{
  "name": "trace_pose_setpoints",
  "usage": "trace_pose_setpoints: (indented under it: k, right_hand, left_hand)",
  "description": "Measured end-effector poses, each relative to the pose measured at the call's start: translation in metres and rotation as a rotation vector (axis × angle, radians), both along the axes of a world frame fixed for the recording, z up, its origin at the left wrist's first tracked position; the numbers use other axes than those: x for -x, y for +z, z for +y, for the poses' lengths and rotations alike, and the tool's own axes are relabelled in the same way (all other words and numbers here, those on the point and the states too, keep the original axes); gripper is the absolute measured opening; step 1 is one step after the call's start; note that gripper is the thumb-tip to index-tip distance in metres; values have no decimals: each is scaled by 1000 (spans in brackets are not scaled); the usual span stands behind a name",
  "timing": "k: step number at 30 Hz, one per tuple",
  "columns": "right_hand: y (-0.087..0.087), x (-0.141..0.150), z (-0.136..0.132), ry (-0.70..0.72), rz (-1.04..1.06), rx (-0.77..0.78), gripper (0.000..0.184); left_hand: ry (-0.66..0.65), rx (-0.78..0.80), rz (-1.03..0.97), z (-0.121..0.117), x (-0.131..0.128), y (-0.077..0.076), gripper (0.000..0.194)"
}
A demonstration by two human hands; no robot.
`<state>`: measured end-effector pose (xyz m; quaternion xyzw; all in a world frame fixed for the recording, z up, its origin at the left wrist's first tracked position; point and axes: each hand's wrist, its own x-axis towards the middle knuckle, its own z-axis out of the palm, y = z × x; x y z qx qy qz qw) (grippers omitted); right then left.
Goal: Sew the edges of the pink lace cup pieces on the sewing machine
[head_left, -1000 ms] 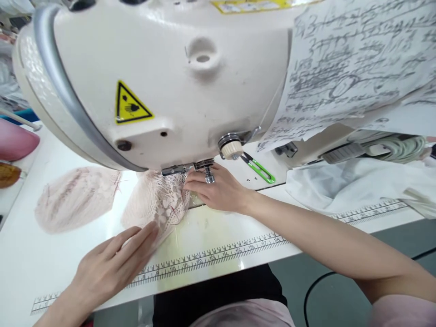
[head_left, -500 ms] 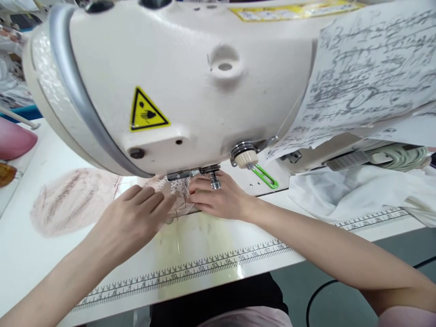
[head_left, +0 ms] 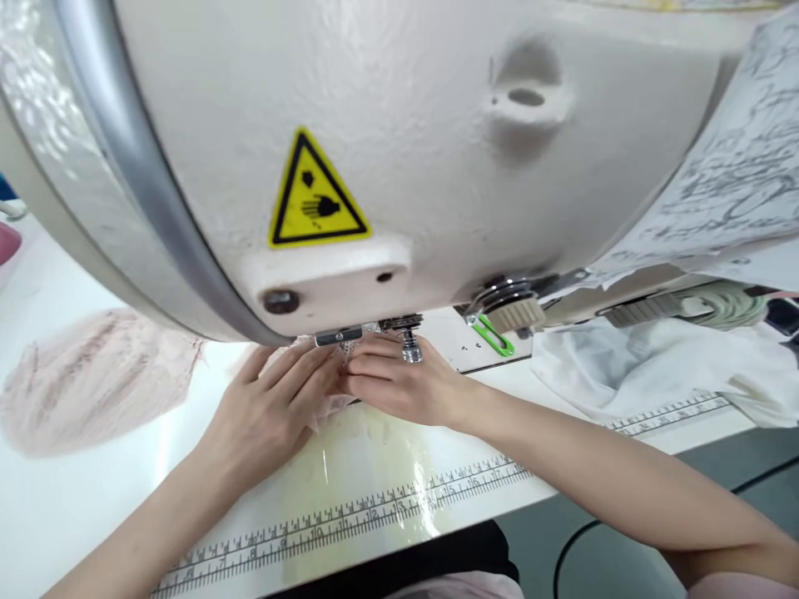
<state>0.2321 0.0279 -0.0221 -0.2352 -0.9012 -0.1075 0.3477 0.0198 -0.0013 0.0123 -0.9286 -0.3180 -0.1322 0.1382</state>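
Note:
Under the sewing machine point(head_left: 437, 166), sheer pale pink lace fabric point(head_left: 325, 409) lies bunched between my two hands. My left hand point(head_left: 275, 408) is closed on the left part of the lace, fingers bent over it and thumb hidden. Close against it, my right hand point(head_left: 403, 383) grips the lace with curled fingers, just behind a metal thread tension post point(head_left: 410, 345). The machine head hides the needle and presser foot. Another sheer pink piece point(head_left: 100, 383), oval and with dark creases, lies flat on the table to the left.
A printed ruler strip point(head_left: 349, 520) runs along the front of the white table point(head_left: 205, 499). Right of the machine lie white cloth point(head_left: 624, 366) and a coiled pale green tape point(head_left: 717, 306). A green tool point(head_left: 494, 335) sits behind the tension dial point(head_left: 515, 312). Handwritten paper point(head_left: 730, 183) hangs at right.
My left hand has lowered and flattened from a raised pinch onto the lace, beside my right hand. The right hand stays by the lace. The view has moved closer to the machine.

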Motion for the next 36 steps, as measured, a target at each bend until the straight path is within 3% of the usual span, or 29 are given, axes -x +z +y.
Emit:
trace_pose_setpoints:
  k: [4, 7, 25, 36]
  right_hand:
    - [-7, -1, 3, 119, -64, 187, 19]
    - [-8, -1, 2, 130, -79, 230, 18]
    - [-4, 4, -4, 106, -193, 167, 19]
    - [-4, 9, -2, 130, -163, 144, 15]
  left_hand:
    - [22, 129, -38, 3, 1, -18, 48]
    - [40, 162, -66, 4, 4, -23, 50]
    - [-4, 167, -31, 14, 18, -18, 54]
    - [40, 235, -37, 16, 22, -14, 54]
